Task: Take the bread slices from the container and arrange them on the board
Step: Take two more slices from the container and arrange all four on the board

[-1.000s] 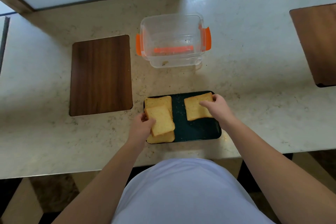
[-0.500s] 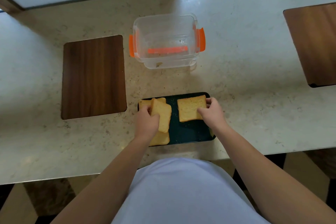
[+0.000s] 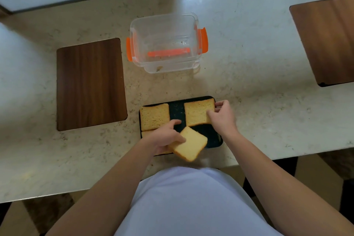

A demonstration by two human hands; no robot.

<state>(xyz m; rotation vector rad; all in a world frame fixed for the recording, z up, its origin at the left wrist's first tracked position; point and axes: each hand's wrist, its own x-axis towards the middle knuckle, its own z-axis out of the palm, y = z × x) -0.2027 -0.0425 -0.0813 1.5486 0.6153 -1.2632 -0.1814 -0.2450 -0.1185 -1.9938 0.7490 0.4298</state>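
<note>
Your left hand grips a pale square bread slice, thumb on top and fingers underneath, holding it tilted above the near right part of the dark rectangular board. Your right hand pinches the right edge of a second toasted-looking slice, which lies flat on the board's far right corner. A third slice lies flat on the far left corner; a fourth sits just behind your left hand, mostly hidden. The clear plastic container with orange clips stands on the pale stone desk beyond the board, only crumbs inside. A brown wooden mat lies left of it.
</note>
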